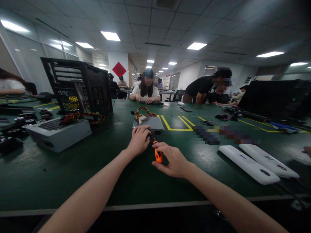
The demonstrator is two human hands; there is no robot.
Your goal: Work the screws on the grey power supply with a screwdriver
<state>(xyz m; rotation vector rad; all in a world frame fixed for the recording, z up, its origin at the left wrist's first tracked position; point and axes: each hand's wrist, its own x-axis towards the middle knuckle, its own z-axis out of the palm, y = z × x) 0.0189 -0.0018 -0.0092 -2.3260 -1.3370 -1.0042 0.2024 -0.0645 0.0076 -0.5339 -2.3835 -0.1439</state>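
Observation:
A grey computer power supply [155, 123] lies on the green table in front of me, its bundle of coloured wires and white connector [143, 119] at the far side. My left hand [139, 139] rests on its left front part, fingers curled over the edge and partly hiding the near face. In my right hand [171, 159] is an orange screwdriver [158, 156], held between thumb and fingers. Its thin shaft points away from me toward the supply's near face. Whether the tip touches a screw is too small to tell.
Left stand a black computer case [80, 87], a second power supply [59, 136] and several black fans [19, 124]. Two white devices [250, 164] with cables lie right, near blurred dark items [206, 135] and a black monitor-like panel [274, 100]. A person [147, 89] sits opposite.

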